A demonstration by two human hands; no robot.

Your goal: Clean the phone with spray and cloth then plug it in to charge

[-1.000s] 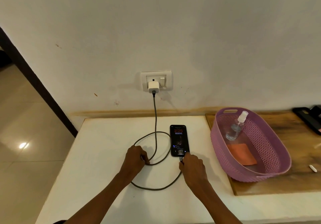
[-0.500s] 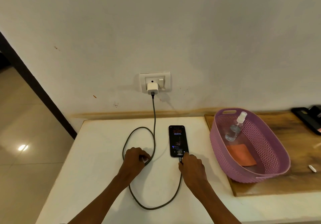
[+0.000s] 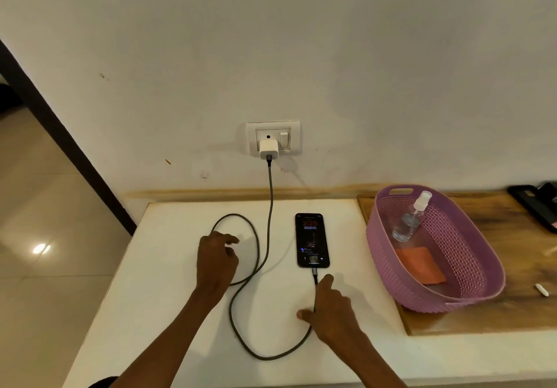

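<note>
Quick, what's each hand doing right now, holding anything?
Left hand: open, loosely curled, holding nothing, above the grey braided charging cable.
Right hand: open, holding nothing, index finger beside the cable.

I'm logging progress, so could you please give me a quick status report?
Left hand open, over cable loop. Right hand open beside cable. Phone plugged in, screen lit. Nothing in the way.

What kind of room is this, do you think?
Probably a room in a home: a plain painted wall with a socket, a white counter and a tiled floor, plus a plastic basket.
</note>
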